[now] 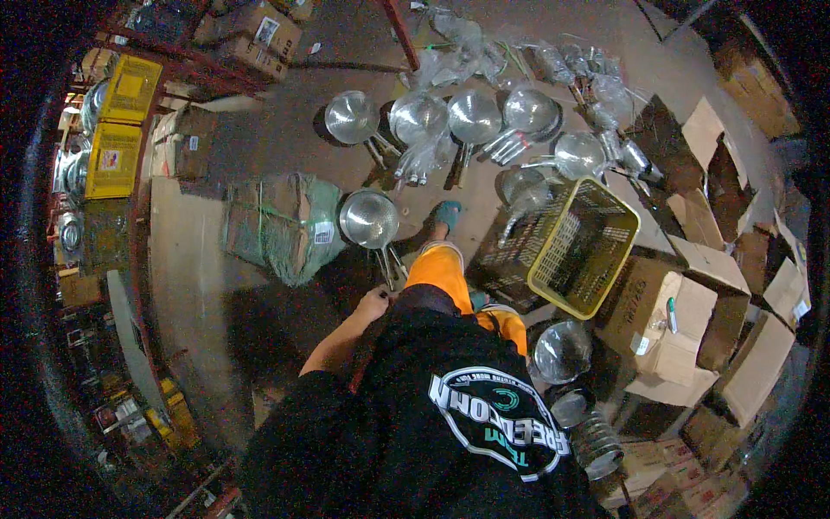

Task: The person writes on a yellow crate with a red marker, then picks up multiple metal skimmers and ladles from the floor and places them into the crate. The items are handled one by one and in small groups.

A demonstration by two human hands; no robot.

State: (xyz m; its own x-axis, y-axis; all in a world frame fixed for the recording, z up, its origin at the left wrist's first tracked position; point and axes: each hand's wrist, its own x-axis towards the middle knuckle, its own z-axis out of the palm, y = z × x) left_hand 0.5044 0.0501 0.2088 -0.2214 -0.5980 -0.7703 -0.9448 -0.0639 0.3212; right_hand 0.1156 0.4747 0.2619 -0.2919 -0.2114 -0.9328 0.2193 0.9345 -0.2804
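My left hand [373,305] hangs low at my left side with its fingers curled; whether anything is in them is hidden. Just beyond it, the handles of a round metal strainer [369,218] point toward me, with a gap that I cannot judge. A row of similar strainers lies farther ahead on the floor: one at the left [351,117], a middle one [475,117] and one at the right [531,111]. Clear plastic covers some of their handles. My right hand is not in view.
A yellow plastic basket [635,238] stands right of my legs, near open cardboard boxes [666,320]. More metal strainers [562,352] lie by my right side. A green-wrapped bundle [294,221] sits ahead left. Crumpled clear plastic [467,52] and shelving with yellow crates [115,160] stand farther out.
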